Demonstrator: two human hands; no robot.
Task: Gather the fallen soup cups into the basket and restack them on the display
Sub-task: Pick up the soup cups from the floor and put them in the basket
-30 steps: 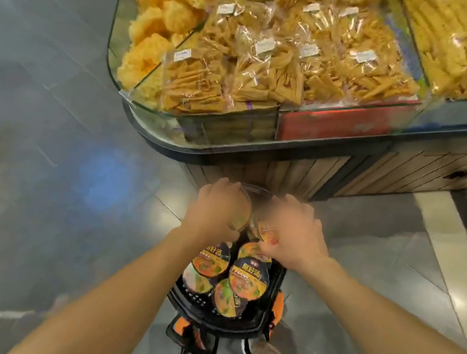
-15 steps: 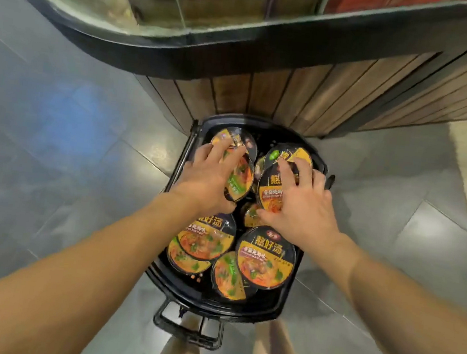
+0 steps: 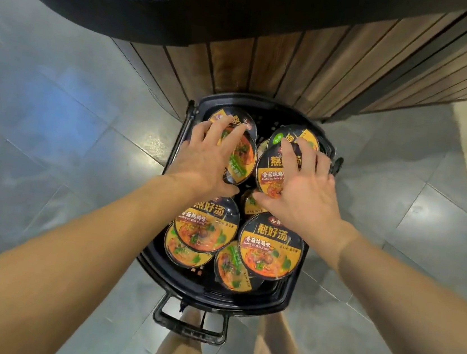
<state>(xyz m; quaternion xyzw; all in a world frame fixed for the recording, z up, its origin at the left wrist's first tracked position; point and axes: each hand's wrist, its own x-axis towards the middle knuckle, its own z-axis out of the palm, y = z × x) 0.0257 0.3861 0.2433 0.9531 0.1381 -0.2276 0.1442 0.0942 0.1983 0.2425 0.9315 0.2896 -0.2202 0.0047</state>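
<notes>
Looking straight down into a black basket point(image 3: 307, 299) on the grey tiled floor point(image 3: 64, 132), tight against the wood-slatted base of the display point(image 3: 312, 74). Packed with soup cups, lids up, overlapping in layers. Left hand point(image 3: 206, 160) spread flat over a far-left cup point(image 3: 241, 160), fingers fanned across the lid, thumb hooked under the near edge: grip wide open but wrapped on that cup. Right hand point(image 3: 302, 189) likewise splayed over the far-right cup point(image 3: 271, 171), thumb at its near rim. Closer in, two more cups with full lids showing point(image 3: 270, 247) point(image 3: 207, 225), others tucked beneath. Basket handle point(image 3: 189, 325) nearest, bare legs just beyond it.
</notes>
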